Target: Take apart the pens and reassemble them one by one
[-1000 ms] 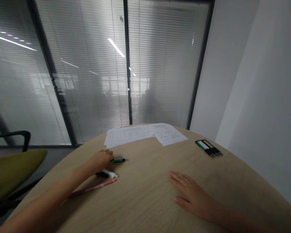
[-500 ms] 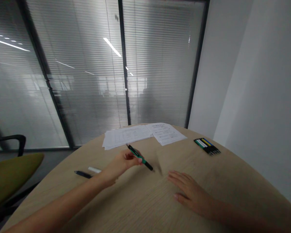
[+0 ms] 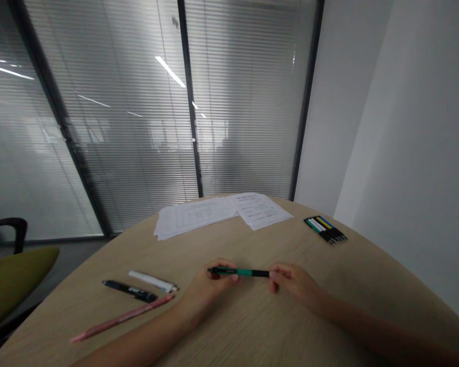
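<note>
My left hand (image 3: pixel 208 288) was curled closed around one end of a green pen (image 3: pixel 240 272), and the bent fingers of my right hand (image 3: pixel 279 275) were closed on its black other end, so the pen lay level across the gap between my hands. Holding it from both ends seemed to steady it and kept the bare middle of the barrel in plain view; I couldn't tell whether it touched the table (image 3: pixel 390 295) beneath. To my left, within easy reach of that hand, lay a white pen (image 3: pixel 152 281), a black pen (image 3: pixel 130 290) and a pink pencil (image 3: pixel 120 319), slanting in nearly the same direction and apart from one another, as though set out so that each could be picked up alone. Toward the far edge of the table were overlapping papers (image 3: pixel 193 217), likely kept there to stay out of the way of my hands. Off to the right, a pack of pens (image 3: pixel 325 229) sat on its own, also well away from them.
</note>
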Available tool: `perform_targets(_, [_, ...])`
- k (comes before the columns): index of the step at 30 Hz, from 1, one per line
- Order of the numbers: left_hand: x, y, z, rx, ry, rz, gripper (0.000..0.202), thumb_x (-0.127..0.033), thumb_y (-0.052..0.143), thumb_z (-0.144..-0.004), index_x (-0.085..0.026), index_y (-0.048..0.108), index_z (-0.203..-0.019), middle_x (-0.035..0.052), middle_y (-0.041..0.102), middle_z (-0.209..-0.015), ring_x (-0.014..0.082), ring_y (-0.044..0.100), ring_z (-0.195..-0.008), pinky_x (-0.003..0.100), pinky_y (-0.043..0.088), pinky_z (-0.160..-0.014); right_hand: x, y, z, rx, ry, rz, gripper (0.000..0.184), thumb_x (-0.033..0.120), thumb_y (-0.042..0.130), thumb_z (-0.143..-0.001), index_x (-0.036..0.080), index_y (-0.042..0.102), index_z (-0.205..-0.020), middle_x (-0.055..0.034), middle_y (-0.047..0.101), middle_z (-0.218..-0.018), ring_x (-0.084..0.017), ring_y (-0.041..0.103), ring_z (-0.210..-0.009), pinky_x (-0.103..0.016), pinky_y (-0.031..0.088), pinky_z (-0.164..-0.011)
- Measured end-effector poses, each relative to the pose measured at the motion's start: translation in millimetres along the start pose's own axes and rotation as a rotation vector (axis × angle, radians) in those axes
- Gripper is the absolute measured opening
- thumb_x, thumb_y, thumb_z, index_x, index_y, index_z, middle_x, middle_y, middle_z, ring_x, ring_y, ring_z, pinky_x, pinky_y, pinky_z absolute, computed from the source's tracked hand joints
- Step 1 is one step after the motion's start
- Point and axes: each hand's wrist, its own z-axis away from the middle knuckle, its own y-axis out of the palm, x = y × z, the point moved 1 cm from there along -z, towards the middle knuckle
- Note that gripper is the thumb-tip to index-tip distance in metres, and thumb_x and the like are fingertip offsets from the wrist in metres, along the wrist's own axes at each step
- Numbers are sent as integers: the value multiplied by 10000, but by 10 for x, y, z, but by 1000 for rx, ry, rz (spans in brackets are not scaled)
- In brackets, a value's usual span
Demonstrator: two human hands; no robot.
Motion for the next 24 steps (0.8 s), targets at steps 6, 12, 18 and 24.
perform_targets(6, [160, -114, -65, -34, -6, 36, 236, -294, 648, -541, -173, 503, -683, -64, 484, -561, 102, 486, -496, 221, 380, -510, -157, -94, 4, -159, 119, -10, 452, 553, 321, -774, 182, 443, -548, 21, 452, -473, -103, 429, -459, -236, 352, -505])
perform_targets(12, [149, -178, -80, 74, -22, -119, 169, -260, 608, -585, -157, 590, -718, -76, 461, -518, 86, 446, -476, 195, 341, -475, -214, -93, 1, -148, 164, -20, 455, 590, 319, -754, 194, 391, -542, 55, 365, -421, -81, 349, -391, -217, 296, -432])
perform_targets(18, [97, -168, -53, 84, -84, -180, 169, -312, 587, -600, -166, 599, -685, -50, 556, -525, 98, 484, -459, 197, 358, -461, -217, -95, 37, -163, 151, 90, 401, 493, 308, -802, 187, 438, -578, 49, 390, -438, -90, 384, -420, -217, 311, -454])
perform_targets(24, [80, -157, -78, 69, -118, -112, 337, -464, 506, -659, -161, 526, -515, -32, 548, -426, 98, 476, -389, 199, 352, -432, -139, -99, 58, -140, 89, 160, 303, 368, 332, -812, 191, 437, -590, 39, 407, -482, -99, 409, -471, -219, 326, -488])
